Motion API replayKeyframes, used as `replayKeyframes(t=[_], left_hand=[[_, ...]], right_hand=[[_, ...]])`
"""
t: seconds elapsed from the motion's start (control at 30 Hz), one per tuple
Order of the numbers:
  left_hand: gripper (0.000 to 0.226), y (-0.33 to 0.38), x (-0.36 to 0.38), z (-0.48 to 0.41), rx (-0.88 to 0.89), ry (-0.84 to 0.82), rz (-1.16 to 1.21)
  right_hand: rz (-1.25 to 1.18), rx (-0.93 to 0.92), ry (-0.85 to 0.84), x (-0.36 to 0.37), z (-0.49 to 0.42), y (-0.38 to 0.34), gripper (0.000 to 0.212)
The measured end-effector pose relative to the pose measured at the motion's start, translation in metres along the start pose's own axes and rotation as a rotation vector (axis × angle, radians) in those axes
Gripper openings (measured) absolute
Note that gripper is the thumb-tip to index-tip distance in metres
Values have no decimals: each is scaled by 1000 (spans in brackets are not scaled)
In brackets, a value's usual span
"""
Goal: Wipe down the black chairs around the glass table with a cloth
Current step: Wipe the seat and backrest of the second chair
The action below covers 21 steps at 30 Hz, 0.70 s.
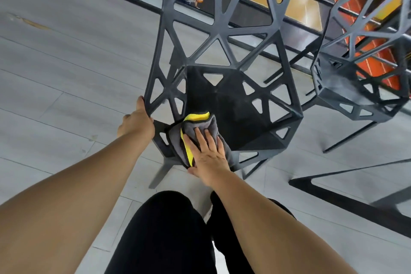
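A black chair (224,100) with a lattice of triangular cut-outs stands right in front of me on the grey floor. My left hand (138,121) grips the front left corner of its frame. A folded grey cloth with a yellow edge (195,127) lies on the front left part of the seat. My right hand (206,151) presses flat on the cloth, fingers straight, thumb under the seat's front edge.
A second black lattice chair (364,69) stands to the right. A dark table leg or base (347,182) crosses the floor at lower right. A glass railing (255,18) behind the chairs overlooks a lower level with people. My black-trousered legs (169,236) are below.
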<state>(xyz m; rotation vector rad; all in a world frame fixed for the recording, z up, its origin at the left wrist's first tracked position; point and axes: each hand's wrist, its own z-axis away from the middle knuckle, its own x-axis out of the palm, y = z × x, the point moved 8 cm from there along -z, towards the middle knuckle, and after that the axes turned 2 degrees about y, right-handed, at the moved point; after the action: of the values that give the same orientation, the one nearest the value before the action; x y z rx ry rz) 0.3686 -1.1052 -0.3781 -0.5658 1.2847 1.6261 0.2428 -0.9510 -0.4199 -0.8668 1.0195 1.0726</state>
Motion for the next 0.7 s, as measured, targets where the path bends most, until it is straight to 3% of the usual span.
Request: replayKeyframes(t=[0.2,0.43,0.57,0.7], left_hand=[[56,8,7,11,34,172,-130],[73,30,11,14,-1,402,-154],[72,67,42,26,494,415,-321],[44,86,90,33,813,283,-506]], right_hand=[[-16,-26,-4,-5,16,73,107],[28,149,-43,-11,49,209,109],[22,138,-32,-13,50,228,94],[-44,153,75,-12,37,206,69]])
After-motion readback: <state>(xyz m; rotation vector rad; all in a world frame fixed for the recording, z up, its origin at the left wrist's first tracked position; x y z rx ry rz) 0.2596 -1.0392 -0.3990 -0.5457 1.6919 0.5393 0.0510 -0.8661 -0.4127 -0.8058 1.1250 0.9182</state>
